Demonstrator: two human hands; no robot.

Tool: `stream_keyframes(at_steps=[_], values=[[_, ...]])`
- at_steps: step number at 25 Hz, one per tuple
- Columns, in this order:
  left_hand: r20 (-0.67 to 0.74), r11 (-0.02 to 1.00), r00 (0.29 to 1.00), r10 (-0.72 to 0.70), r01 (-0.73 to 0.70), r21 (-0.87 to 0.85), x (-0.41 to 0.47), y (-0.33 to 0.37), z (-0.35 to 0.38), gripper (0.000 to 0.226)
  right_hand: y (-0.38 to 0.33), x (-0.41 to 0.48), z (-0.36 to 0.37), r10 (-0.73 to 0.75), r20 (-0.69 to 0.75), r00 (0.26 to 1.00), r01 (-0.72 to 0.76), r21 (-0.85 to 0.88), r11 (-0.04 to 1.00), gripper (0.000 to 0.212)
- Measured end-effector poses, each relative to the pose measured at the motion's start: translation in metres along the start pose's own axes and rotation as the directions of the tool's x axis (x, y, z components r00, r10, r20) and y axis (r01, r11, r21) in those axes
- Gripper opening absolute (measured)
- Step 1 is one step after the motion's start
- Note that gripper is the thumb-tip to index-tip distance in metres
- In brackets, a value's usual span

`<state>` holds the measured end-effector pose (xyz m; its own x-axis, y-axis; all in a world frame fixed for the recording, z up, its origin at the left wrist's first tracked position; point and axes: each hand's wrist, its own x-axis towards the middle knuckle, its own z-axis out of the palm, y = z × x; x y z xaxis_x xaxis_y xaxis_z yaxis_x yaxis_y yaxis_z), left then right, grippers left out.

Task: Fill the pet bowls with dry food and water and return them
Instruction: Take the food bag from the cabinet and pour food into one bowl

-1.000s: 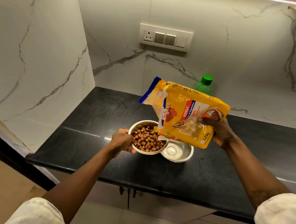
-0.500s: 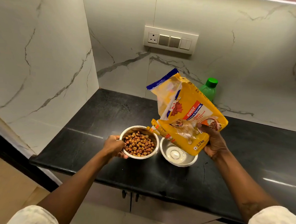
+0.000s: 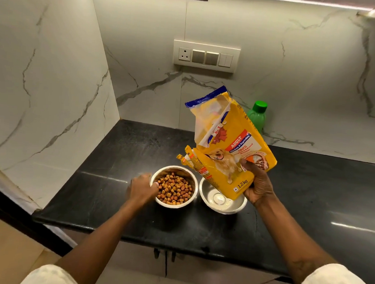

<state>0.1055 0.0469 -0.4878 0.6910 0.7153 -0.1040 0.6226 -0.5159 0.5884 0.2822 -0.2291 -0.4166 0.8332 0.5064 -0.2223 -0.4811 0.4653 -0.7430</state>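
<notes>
Two steel bowls stand side by side on the black counter (image 3: 119, 159). The left bowl (image 3: 173, 204) is full of brown kibble. The right bowl (image 3: 233, 207) holds no food, and the bag hides part of it. My left hand (image 3: 142, 189), blurred, holds the kibble bowl at its left rim. My right hand (image 3: 258, 185) grips the lower end of a yellow dog food bag (image 3: 226, 144). The bag is held nearly upright above the right bowl, with its torn blue-edged mouth pointing up. A green water bottle (image 3: 258, 115) stands against the back wall behind the bag.
Marble walls close the counter at the left and back, forming a corner. A switch and socket plate (image 3: 206, 56) sits on the back wall. The counter stretches to the right. Its front edge runs just below the bowls, with cabinet doors underneath.
The bag has swung from tilted over the kibble bowl to nearly upright, and pouring has stopped. The kibble bowl has shifted slightly left, apart from the other bowl.
</notes>
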Motion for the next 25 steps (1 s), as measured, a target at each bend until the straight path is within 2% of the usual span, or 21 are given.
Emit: stream_keyframes(at_steps=[1, 2, 3, 4, 6, 8, 10, 12, 14, 16, 18, 20, 23, 25], values=[[-0.059, 0.996, 0.995, 0.085, -0.085, 0.006, -0.003, 0.01, -0.004, 0.047, 0.001, 0.001, 0.002, 0.004, -0.004, 1.0, -0.004, 0.026, 1.0, 0.039], [-0.052, 0.986, 0.986, 0.156, -0.158, -0.052, -0.005, 0.021, -0.007, 0.057, 0.002, 0.001, 0.006, 0.011, 0.004, 1.0, -0.011, 0.057, 0.998, 0.039], [0.015, 0.966, 0.978, 0.207, -0.202, -0.161, -0.009, 0.037, -0.012, 0.069, 0.002, 0.001, 0.012, 0.012, 0.028, 1.0, -0.014, 0.084, 0.996, 0.037], [0.129, 0.926, 0.96, 0.248, -0.196, -0.322, -0.013, 0.055, -0.019, 0.08, 0.002, 0.001, 0.019, 0.007, 0.057, 0.998, -0.013, 0.103, 0.995, 0.037], [0.319, 0.768, 0.878, 0.357, -0.082, -0.636, -0.024, 0.092, -0.03, 0.091, 0.001, 0.003, 0.037, -0.019, 0.107, 0.994, 0.004, 0.142, 0.99, 0.039], [0.312, 0.656, 0.838, 0.447, -0.07, -0.752, -0.033, 0.128, -0.038, 0.085, -0.003, 0.005, 0.054, -0.052, 0.137, 0.989, 0.027, 0.179, 0.983, 0.049], [0.206, 0.597, 0.862, 0.463, -0.131, -0.791, -0.041, 0.157, -0.042, 0.079, -0.011, 0.007, 0.069, -0.099, 0.18, 0.979, 0.059, 0.212, 0.975, 0.053], [0.101, 0.54, 0.9, 0.424, -0.161, -0.826, -0.043, 0.181, -0.054, 0.061, -0.023, 0.009, 0.079, -0.165, 0.223, 0.961, 0.114, 0.221, 0.968, 0.054], [0.053, 0.512, 0.903, 0.426, -0.193, -0.837, -0.042, 0.197, -0.074, 0.051, -0.044, 0.006, 0.088, -0.26, 0.265, 0.928, 0.218, 0.179, 0.96, 0.067], [0.033, 0.497, 0.89, 0.455, -0.223, -0.839, -0.038, 0.208, -0.099, 0.054, -0.071, -0.002, 0.099, -0.367, 0.279, 0.887, 0.376, 0.025, 0.926, 0.09], [0.001, 0.499, 0.869, 0.495, -0.283, -0.819, -0.035, 0.22, -0.128, 0.064, -0.102, -0.012, 0.107, -0.451, 0.217, 0.866, 0.487, -0.161, 0.859, 0.099], [-0.036, 0.516, 0.85, 0.525, -0.352, -0.781, -0.033, 0.235, -0.157, 0.075, -0.131, -0.021, 0.113, -0.541, 0.149, 0.828, 0.559, -0.296, 0.774, 0.096], [-0.102, 0.532, 0.839, 0.534, -0.427, -0.731, -0.029, 0.265, -0.201, 0.082, -0.176, -0.034, 0.129, -0.631, 0.212, 0.746, 0.65, -0.438, 0.621, 0.071], [-0.154, 0.504, 0.806, 0.571, -0.492, -0.71, -0.027, 0.286, -0.225, 0.084, -0.201, -0.04, 0.145, -0.676, 0.255, 0.691, 0.701, -0.462, 0.543, 0.057]])
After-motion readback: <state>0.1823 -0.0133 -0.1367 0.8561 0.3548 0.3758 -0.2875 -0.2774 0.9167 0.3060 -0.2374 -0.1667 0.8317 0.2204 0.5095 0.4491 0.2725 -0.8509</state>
